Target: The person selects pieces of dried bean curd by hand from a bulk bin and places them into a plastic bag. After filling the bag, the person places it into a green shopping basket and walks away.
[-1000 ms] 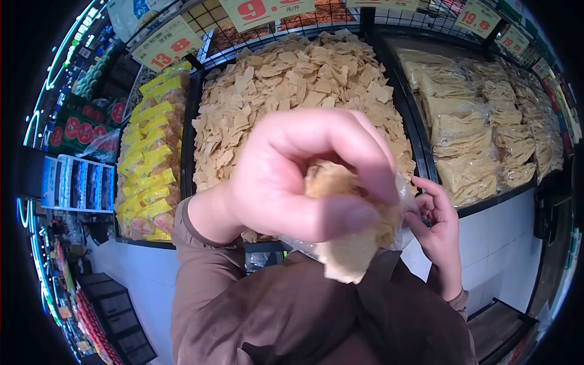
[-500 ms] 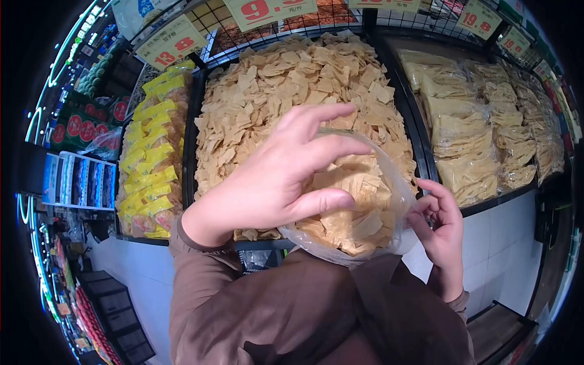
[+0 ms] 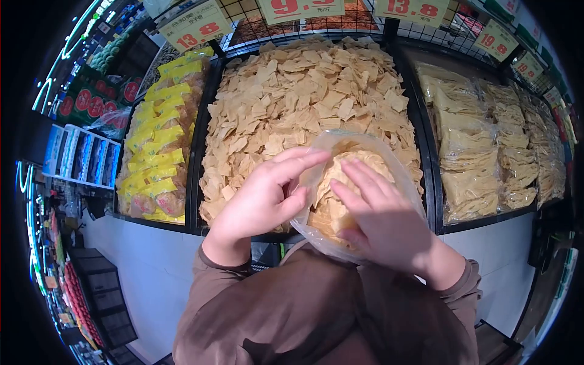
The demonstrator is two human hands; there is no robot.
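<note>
A clear plastic bag [image 3: 403, 172] stands with its mouth up in front of my body, filled with flat, pale-yellow dried pieces [image 3: 330, 210] that look like bean curd skin. My left hand [image 3: 258, 193] grips the bag's left rim between thumb and fingers. Over the bag's mouth, my right hand [image 3: 389, 222] lies with fingers stretched out on the pieces inside; its palm hides part of the bag. Just beyond the bag, a wide black-edged bin [image 3: 428, 176] holds a heap of the same loose pieces [image 3: 304, 91].
Yellow-labelled packets [image 3: 157, 143] fill the bin on the left. Wrapped bundles of yellowish dried sheets [image 3: 465, 146] lie in the bin on the right. Price signs [image 3: 196, 25] hang on a wire rack behind. A blue-and-white rack [image 3: 82, 158] stands further left.
My right hand has moved from beside the bag onto the pieces in its mouth. My left hand has drawn back from above the bag to its left rim. The view has shifted slightly.
</note>
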